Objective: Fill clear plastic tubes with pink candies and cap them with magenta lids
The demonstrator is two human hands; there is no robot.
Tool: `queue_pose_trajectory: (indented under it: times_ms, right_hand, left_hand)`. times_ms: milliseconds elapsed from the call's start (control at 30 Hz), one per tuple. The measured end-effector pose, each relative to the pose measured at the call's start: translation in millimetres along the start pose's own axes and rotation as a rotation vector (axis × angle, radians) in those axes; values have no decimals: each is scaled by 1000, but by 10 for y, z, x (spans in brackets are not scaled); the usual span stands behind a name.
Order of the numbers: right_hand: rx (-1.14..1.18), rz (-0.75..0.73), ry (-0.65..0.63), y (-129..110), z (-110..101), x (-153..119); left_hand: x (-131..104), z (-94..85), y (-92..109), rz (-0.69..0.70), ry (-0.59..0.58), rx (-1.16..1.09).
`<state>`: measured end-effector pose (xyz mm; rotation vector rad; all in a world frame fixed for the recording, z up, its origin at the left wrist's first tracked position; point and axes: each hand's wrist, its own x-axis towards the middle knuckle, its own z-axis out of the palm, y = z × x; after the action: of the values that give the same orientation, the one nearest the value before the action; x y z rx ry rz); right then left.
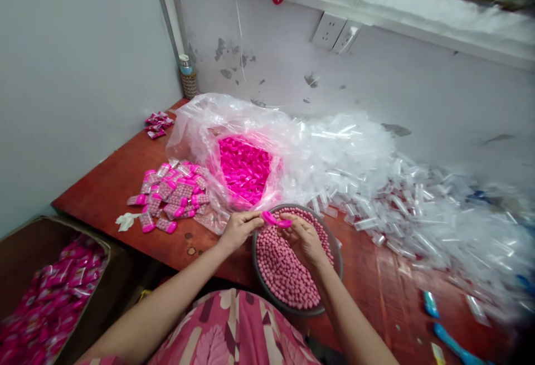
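Observation:
Between my hands is a bright pink plastic cap piece (275, 220), seemingly in two joined parts. My left hand (242, 230) pinches its left end, and my right hand (303, 238) pinches its right end. Both hands are over a grey bowl (339, 276) of round pink beads (284, 270). Behind them an open clear plastic bag (196, 125) holds many pink caps (244, 170). Left of the bag lies a pile of small bead-filled containers with pink caps (171, 195). Many clear empty containers (397, 203) are heaped on the right.
A cardboard box (106, 259) of pink packets stands at the lower left. More packets (157, 124) and a bottle (184, 65) in a woven holder are at the back left. Blue objects (451, 337) lie at the lower right.

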<state>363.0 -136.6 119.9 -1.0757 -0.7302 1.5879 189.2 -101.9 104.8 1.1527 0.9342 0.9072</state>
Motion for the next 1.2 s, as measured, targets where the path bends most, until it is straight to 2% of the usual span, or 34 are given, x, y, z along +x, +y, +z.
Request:
queue_pose_trajectory:
  times_ms: [133,267,433,533,667,733,767,833,867,933,967,1000,1067,1133,1200]
  right_hand:
    - [8,130,-99,-43,92,47]
    - [71,241,-176,-25,201,61]
    - [120,220,-70,125,288,132]
    - [108,208,12,196,358,155]
    - [11,162,14,156,327,168]
    - [-70,30,50,79,120,126]
    - [-135,-59,107,36,-54,82]
    - [-372,-220,290,-32,-528,-43]
    - [-563,-264,418,-51,-811,-116]
    - [-1157,-188,633,-52,-1392,-252]
    - [-1259,-146,656,-34,-1658,-307]
    - [-1313,-116,652,-6,-1892,-349]
    - [-1423,-51,574,71,-2240,-390]
    - [-1510,16,457,156,-2440,-380]
    - [-1584,77,354,232,-2538,-346]
  left_hand:
    - [-33,52,69,68,-102,89]
    - [-60,58,73,119,-93,96]
    - [-66,-26,-8,132,-41,211]
    - [-56,-22,-52,96,-24,284]
    - [23,-96,-52,3,35,344]
    - [103,-256,23,-39,160,398]
    - [146,-366,89,-41,257,438]
    - [220,-607,275,-25,529,537]
    - [245,-718,382,10,654,571]
    - [266,-876,575,63,820,639]
    - [263,-913,641,68,865,661]
    - [253,-923,675,69,879,679]
    - [220,-876,642,61,819,678]
    - [178,-775,495,45,685,641]
    - [133,-654,300,5,536,594]
